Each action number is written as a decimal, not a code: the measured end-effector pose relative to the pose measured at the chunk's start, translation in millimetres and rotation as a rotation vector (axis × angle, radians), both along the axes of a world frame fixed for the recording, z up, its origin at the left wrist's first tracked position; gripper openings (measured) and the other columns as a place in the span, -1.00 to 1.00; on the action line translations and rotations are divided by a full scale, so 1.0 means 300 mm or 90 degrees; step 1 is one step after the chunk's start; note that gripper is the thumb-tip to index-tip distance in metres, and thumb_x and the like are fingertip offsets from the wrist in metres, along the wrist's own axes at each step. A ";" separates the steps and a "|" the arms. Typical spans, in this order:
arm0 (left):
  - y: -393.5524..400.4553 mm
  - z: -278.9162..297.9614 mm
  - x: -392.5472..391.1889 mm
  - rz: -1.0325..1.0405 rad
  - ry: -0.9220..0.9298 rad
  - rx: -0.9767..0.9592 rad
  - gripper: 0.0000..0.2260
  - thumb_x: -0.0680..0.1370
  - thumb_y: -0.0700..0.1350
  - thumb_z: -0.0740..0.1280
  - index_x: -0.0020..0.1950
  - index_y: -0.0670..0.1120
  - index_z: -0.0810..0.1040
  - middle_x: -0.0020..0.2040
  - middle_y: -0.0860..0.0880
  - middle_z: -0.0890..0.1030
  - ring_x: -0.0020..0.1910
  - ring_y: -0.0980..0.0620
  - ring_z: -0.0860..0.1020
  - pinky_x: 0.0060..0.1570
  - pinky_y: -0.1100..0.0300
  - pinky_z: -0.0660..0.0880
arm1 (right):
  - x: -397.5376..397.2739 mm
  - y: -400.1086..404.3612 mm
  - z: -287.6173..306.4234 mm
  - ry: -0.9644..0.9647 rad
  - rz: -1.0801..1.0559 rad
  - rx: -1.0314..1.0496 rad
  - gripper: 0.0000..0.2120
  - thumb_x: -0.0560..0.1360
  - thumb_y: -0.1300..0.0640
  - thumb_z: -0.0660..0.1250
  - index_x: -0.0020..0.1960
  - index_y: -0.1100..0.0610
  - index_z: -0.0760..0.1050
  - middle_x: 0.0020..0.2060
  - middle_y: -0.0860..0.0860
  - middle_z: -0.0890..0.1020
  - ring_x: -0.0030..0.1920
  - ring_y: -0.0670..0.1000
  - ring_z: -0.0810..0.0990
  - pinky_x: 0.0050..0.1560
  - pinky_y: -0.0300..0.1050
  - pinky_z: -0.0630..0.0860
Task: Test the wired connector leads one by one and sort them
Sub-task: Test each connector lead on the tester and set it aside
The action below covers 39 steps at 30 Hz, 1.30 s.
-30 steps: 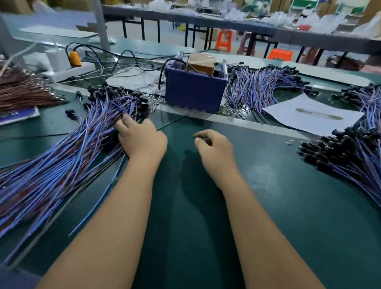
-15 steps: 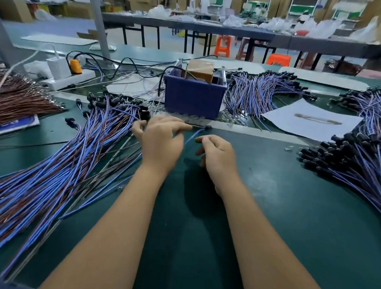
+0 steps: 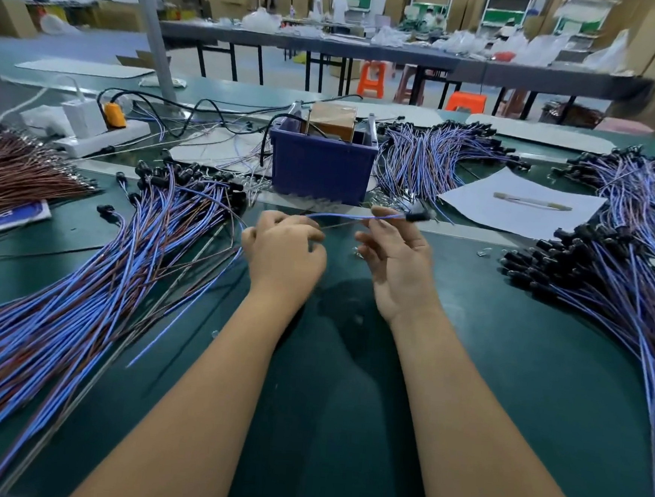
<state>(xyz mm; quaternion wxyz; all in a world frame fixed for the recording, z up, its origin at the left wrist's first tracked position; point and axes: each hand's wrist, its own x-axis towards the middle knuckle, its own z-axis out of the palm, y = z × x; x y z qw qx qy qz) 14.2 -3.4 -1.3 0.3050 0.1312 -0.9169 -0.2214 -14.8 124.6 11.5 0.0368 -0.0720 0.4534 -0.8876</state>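
One blue-and-brown wired lead (image 3: 344, 215) stretches between my two hands, just in front of the blue tester box (image 3: 321, 167). My right hand (image 3: 397, 259) pinches the lead near its black connector (image 3: 416, 215), palm turned up, other fingers loose. My left hand (image 3: 284, 251) grips the lead's other end with curled fingers. A large pile of leads (image 3: 80, 287) fans out on my left over the green table (image 3: 346, 387). Another pile of leads (image 3: 609, 286) lies on my right.
A third bundle of leads (image 3: 435, 158) lies behind the box on the right. A white sheet with a thin rod (image 3: 525, 203) sits at right. A power strip with an orange plug (image 3: 104, 128) and brown wires (image 3: 18, 179) are at far left.
My left hand pulled one lead out of the left pile and brought it to the middle. My right hand rose off the table and took the lead near its connector.
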 end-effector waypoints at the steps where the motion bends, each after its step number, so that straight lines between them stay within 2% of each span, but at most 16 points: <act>1: -0.006 -0.005 -0.002 0.036 -0.034 -0.002 -0.77 0.48 -0.11 0.32 0.07 0.08 0.68 0.30 0.15 0.53 0.30 0.01 0.25 0.13 0.12 0.07 | 0.002 0.000 0.001 0.013 0.004 -0.013 -0.79 0.53 0.42 0.26 -0.13 0.16 0.56 -0.23 0.09 0.57 -0.35 -0.07 0.59 -0.32 -0.31 0.53; 4: -0.008 0.008 -0.003 0.057 0.016 0.056 -0.72 0.48 -0.09 0.32 0.17 0.10 0.63 0.43 0.12 0.38 0.42 -0.04 0.15 0.33 0.02 0.06 | 0.010 -0.005 0.001 0.055 0.059 -0.030 -0.72 0.50 0.46 0.26 -0.22 0.17 0.63 -0.24 0.12 0.61 -0.30 -0.01 0.63 -0.21 -0.26 0.60; 6: 0.001 0.039 0.005 -0.045 0.136 0.271 -0.77 0.50 -0.12 0.27 0.05 0.10 0.65 0.32 0.12 0.49 0.40 0.03 0.21 0.40 0.07 0.10 | 0.013 -0.005 -0.005 0.083 0.117 0.011 -0.64 0.50 0.46 0.25 -0.28 0.12 0.66 -0.26 0.08 0.65 -0.29 0.00 0.65 -0.17 -0.22 0.60; 8: -0.001 0.066 0.014 -0.148 0.210 0.515 -0.78 0.53 -0.08 0.20 -0.12 0.08 0.65 0.13 0.06 0.61 0.25 0.08 0.43 0.26 0.20 0.30 | 0.014 -0.001 -0.014 0.120 0.178 0.089 -0.61 0.50 0.46 0.24 -0.30 0.10 0.66 -0.26 0.03 0.67 -0.29 -0.02 0.64 -0.16 -0.22 0.59; 10: -0.015 0.074 0.018 -0.121 0.195 0.636 -0.71 0.60 0.00 0.20 -0.19 0.05 0.67 0.00 0.03 0.66 0.04 0.10 0.57 0.05 0.29 0.39 | 0.019 -0.002 -0.024 0.159 0.236 0.172 -0.61 0.48 0.49 0.25 -0.29 0.09 0.66 -0.26 0.02 0.66 -0.30 -0.04 0.62 -0.15 -0.22 0.56; 12: -0.022 0.062 0.007 -0.090 0.148 0.591 -0.71 0.62 0.01 0.24 -0.23 0.02 0.64 -0.08 0.01 0.63 -0.02 0.06 0.55 0.00 0.30 0.40 | 0.028 -0.010 -0.034 0.189 0.303 0.229 -0.57 0.46 0.55 0.22 -0.28 0.11 0.66 -0.26 0.04 0.64 -0.29 -0.05 0.60 -0.13 -0.23 0.56; 14: -0.024 0.042 -0.005 -0.037 0.091 0.483 -0.73 0.58 0.03 0.31 -0.32 0.05 0.59 -0.10 0.12 0.55 0.08 0.06 0.40 0.18 0.22 0.29 | 0.039 -0.015 -0.037 0.203 0.383 0.249 -0.54 0.41 0.60 0.16 -0.31 0.13 0.65 -0.24 0.07 0.62 -0.28 -0.03 0.58 -0.15 -0.22 0.53; 17: -0.021 0.040 0.002 0.047 0.032 0.347 -0.84 0.54 0.07 0.34 -0.23 0.10 0.60 0.02 0.29 0.43 0.07 0.10 0.16 0.17 0.17 0.13 | 0.042 -0.009 -0.030 0.179 0.418 0.252 -0.58 0.35 0.51 0.12 -0.37 0.14 0.63 -0.29 0.10 0.59 -0.26 0.02 0.55 -0.15 -0.21 0.50; 21: -0.003 0.065 0.009 -0.171 0.115 0.426 -0.86 0.58 -0.20 0.31 -0.13 -0.06 0.62 0.22 0.04 0.46 0.27 0.02 0.39 0.36 0.11 0.29 | 0.032 -0.023 -0.023 0.098 0.268 0.209 -0.75 0.39 0.41 0.12 -0.31 0.19 0.51 -0.35 0.11 0.56 -0.32 0.04 0.53 -0.20 -0.17 0.52; 23: 0.037 0.085 0.022 -0.320 0.121 0.533 -0.80 0.56 -0.30 0.28 -0.23 -0.13 0.59 0.27 -0.05 0.47 0.14 0.10 0.48 0.22 0.12 0.42 | 0.014 -0.032 -0.021 0.042 0.182 0.200 -0.76 0.54 0.31 0.11 -0.23 0.17 0.48 -0.37 0.07 0.55 -0.38 0.01 0.50 -0.24 -0.13 0.44; 25: 0.083 0.085 0.034 -0.391 0.088 0.535 -0.84 0.45 -0.21 0.29 -0.33 -0.10 0.56 0.30 0.00 0.46 0.08 0.09 0.47 0.08 0.17 0.41 | 0.000 -0.035 -0.017 -0.026 0.171 0.176 -0.71 0.63 0.13 0.07 -0.11 0.18 0.51 -0.27 0.12 0.54 -0.34 0.06 0.49 -0.23 -0.09 0.38; 28: 0.110 0.027 0.027 -0.341 -0.037 0.228 -0.78 0.36 -0.06 0.15 -0.32 -0.07 0.57 0.40 0.11 0.37 0.29 0.02 0.21 0.24 0.33 0.09 | -0.006 -0.037 -0.023 -0.073 0.125 0.145 -0.62 0.67 0.07 0.04 0.14 0.29 0.53 -0.04 0.24 0.56 -0.07 0.16 0.51 -0.12 -0.03 0.41; 30: 0.107 -0.010 0.018 -0.331 -0.072 0.076 -0.73 0.37 -0.03 0.13 -0.27 -0.11 0.59 0.51 0.08 0.25 0.30 0.04 0.15 0.22 0.35 0.03 | -0.006 -0.035 -0.030 -0.049 0.053 0.149 -0.68 0.66 0.16 0.08 0.09 0.31 0.55 -0.10 0.24 0.57 -0.10 0.16 0.51 -0.14 -0.05 0.44; 35: 0.094 -0.018 0.014 -0.322 -0.004 0.111 -0.97 0.43 -0.21 0.38 -0.16 -0.13 0.61 0.54 -0.10 0.12 0.36 -0.09 0.23 0.24 0.48 -0.01 | -0.008 -0.038 -0.034 -0.013 -0.015 0.162 -0.76 0.63 0.27 0.17 -0.17 0.22 0.52 -0.40 0.03 0.61 -0.39 -0.04 0.52 -0.33 -0.22 0.48; 37: 0.091 -0.018 0.015 -0.316 0.018 0.147 -0.81 0.39 -0.26 0.44 -0.02 -0.11 0.61 0.49 -0.10 0.12 0.30 -0.05 0.31 0.34 0.35 0.13 | -0.014 -0.039 -0.037 -0.027 -0.040 0.162 -0.75 0.63 0.26 0.18 -0.20 0.18 0.50 -0.41 0.02 0.60 -0.37 -0.01 0.49 -0.32 -0.19 0.47; 39: 0.087 -0.009 0.012 -0.314 0.007 0.236 -0.66 0.38 -0.25 0.48 0.11 -0.04 0.55 0.37 -0.04 0.22 0.25 -0.01 0.39 0.25 0.28 0.36 | -0.018 -0.035 -0.036 -0.038 -0.052 0.143 -0.74 0.64 0.26 0.16 -0.20 0.16 0.48 -0.37 0.03 0.61 -0.36 0.02 0.46 -0.34 -0.19 0.46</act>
